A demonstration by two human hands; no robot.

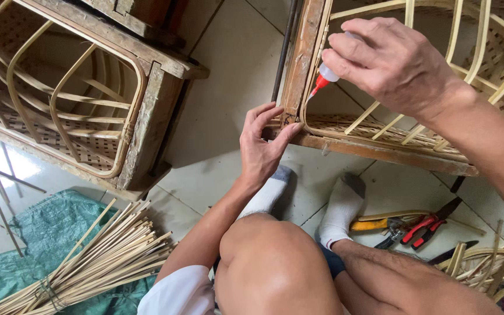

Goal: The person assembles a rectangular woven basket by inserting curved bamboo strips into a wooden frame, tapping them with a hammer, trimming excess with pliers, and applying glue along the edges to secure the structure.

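While I look down past my bare knees, pale floor tiles (228, 87) with thin grout lines spread under everything, and a green woven sack (42, 239) lies at lower left beneath a tied bundle of bamboo strips (106, 256). Near my socked feet rest red-handled pliers (424, 227). Farther out, my left hand (263, 146) presses its fingers, slightly spread, against the corner of a wooden frame (298, 64) that holds a bamboo basket (438, 76). My right hand (392, 61) pinches a small glue bottle (325, 79), its red tip touching the basket rim. Another framed basket (59, 93) sits far left.
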